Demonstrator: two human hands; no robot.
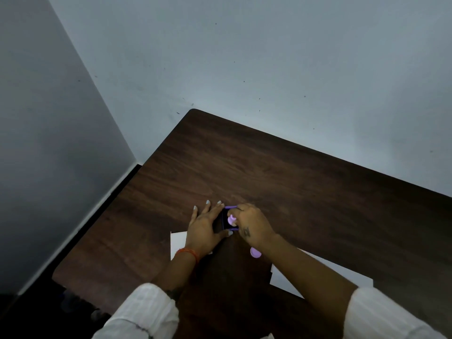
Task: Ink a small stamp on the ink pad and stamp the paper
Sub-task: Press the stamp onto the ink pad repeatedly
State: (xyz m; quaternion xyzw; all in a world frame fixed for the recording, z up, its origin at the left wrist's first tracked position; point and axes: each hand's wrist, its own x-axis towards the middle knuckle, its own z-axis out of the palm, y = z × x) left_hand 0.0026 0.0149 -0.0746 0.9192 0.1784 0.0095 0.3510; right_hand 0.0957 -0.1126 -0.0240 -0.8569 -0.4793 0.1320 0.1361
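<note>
Right hand (252, 226) presses purple stamp (231, 219) into ink pad (223, 220) steadied by left hand (204, 228).

We saw the far half and right side of the dark wooden tabletop (281, 172) lying bare, giving a hand open room up to the wall (269, 57) that closed off the far edge and the left corner. Nearer us, the left hand (204, 227) and right hand (254, 226) crowded together around the ink pad (223, 220), leaving no gap between them. White paper (318, 272) lay under both forearms, and a lilac stamp (255, 252) sat just beside the right wrist, blocking that approach.
</note>
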